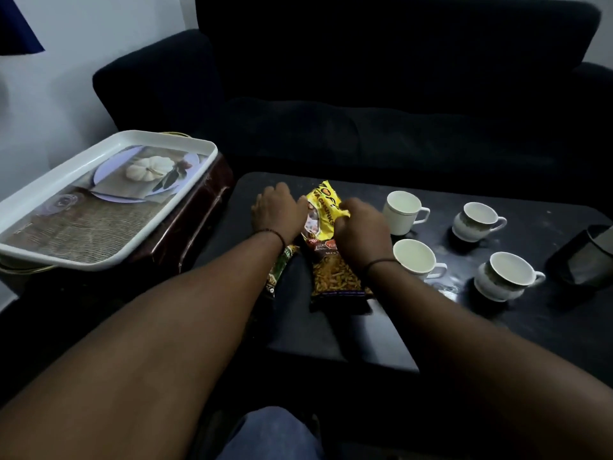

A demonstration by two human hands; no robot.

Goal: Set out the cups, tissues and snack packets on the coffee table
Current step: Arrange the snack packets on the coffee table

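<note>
A yellow snack packet (323, 207) lies on the black coffee table (331, 333). My right hand (360, 232) pinches its right edge, and my left hand (277, 210) rests at its left edge, fingers touching it. In front of the yellow one lies a dark packet of orange mixture (335, 277), partly under my right wrist. A green packet (280, 270) pokes out beneath my left wrist. Several white cups stand to the right: a plain one (403, 212), a patterned one (476, 220), a near plain one (414, 260) and a near patterned one (506, 280).
An empty white tray (99, 197) with a pumpkin picture sits on a dark red stand to the left of the table. A black tissue holder (583, 257) stands at the table's right edge. A dark sofa (398, 94) runs behind the table.
</note>
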